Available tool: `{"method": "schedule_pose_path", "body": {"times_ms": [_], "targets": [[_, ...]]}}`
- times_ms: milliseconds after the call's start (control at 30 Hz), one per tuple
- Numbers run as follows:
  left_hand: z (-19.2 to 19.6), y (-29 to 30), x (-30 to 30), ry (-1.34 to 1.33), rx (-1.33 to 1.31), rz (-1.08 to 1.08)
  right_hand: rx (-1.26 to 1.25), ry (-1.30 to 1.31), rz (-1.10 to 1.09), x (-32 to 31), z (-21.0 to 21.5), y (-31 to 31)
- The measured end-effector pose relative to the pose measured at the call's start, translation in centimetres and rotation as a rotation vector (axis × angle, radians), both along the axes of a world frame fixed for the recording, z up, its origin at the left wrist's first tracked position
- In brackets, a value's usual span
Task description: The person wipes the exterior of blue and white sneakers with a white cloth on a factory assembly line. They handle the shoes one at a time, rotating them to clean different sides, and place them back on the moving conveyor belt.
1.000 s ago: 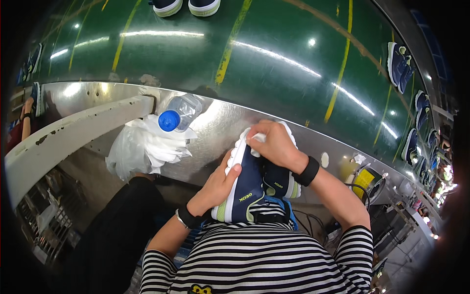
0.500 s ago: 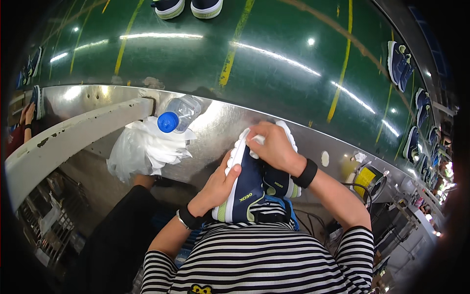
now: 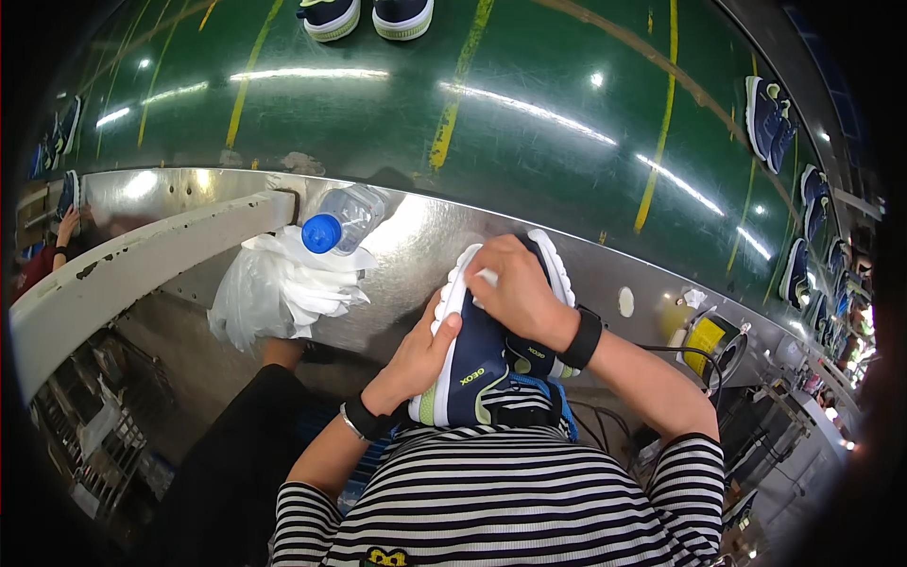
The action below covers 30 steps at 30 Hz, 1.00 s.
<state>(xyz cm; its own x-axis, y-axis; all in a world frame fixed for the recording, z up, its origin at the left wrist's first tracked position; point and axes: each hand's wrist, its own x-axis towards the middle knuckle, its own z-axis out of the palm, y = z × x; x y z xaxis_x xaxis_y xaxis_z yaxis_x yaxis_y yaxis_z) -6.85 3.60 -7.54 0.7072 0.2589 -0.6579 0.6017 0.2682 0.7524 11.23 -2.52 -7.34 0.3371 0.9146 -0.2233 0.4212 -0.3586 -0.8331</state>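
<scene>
A green work surface (image 3: pixel 331 118) banded with yellow lines curves across the factory floor, a bare metal ledge (image 3: pixel 590 265) along its near side. In the head view, a worker in a striped shirt bends over a navy shoe (image 3: pixel 477 345), toe toward twelve o'clock, heel against the shirt at six. The left hand (image 3: pixel 416 352) grips the white sole's side, thumb over its edge; the right hand (image 3: pixel 518 288), fingers pinched close, holds a small white wad (image 3: pixel 487 277) at the toe. A second navy shoe (image 3: pixel 557 269) lies right alongside, partly under the right hand.

Taking the held shoe as the clock's centre, a blue-capped bottle (image 3: pixel 351 217) stands between ten and eleven, white cloths (image 3: pixel 316 279) bunched just below it near ten. A pair of shoes (image 3: pixel 402 19) sits on the green between eleven and twelve; another pair (image 3: pixel 767 123) waits at two.

From here, both shoes look fully put together, soles on. Work at the toe appears to be midway; the heel and sides show no hint of their turn, and whether the second shoe has been treated cannot be told.
</scene>
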Motion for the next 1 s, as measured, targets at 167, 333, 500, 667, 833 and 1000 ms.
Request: {"method": "schedule_pose_path", "body": {"times_ms": [167, 333, 500, 667, 833, 1000], "targets": [[-0.4, -0.2, -0.2, -0.041, -0.241, 0.140, 0.042, 0.065, -0.162, 0.3, 0.6, -1.6], [-0.3, 0.1, 0.0, -0.088, -0.635, 0.319, -0.070, 0.160, -0.327, 0.6, 0.7, -0.5], [0.3, 0.0, 0.3, -0.036, -0.517, 0.306, -0.063, -0.129, -0.082, 0.3, -1.2, 0.8], [1.5, -0.1, 1.1, 0.027, -0.353, 0.301, -0.054, -0.116, -0.062, 0.0, -1.1, 0.6], [0.4, -0.5, 0.3, 0.018, -0.326, 0.257, 0.012, -0.141, -0.043, -1.1, -0.3, 0.9], [-0.7, -1.3, 0.0, -0.009, -0.153, 0.232, 0.006, -0.174, -0.099, -0.4, -2.0, 0.3]]}}
